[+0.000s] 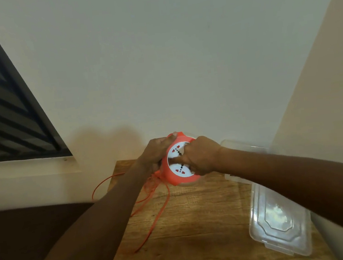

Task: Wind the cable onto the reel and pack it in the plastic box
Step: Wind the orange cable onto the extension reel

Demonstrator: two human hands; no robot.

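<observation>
Two hands hold an orange reel [178,172] above the wooden worktop [194,223]. The left hand [157,152] curls around the reel's far rim; the right hand [201,155] grips its white socket face, fingers bent. Loose orange cable [155,217] trails from the reel across the worktop. The clear plastic box [280,222] lies at the worktop's right edge, near the reel.

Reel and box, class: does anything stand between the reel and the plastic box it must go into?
Nothing visible. Both hands hold the reel above the table. The box stands just right of it, partly hidden by the right hand and forearm. Loose cable still trails left, unwound.
</observation>
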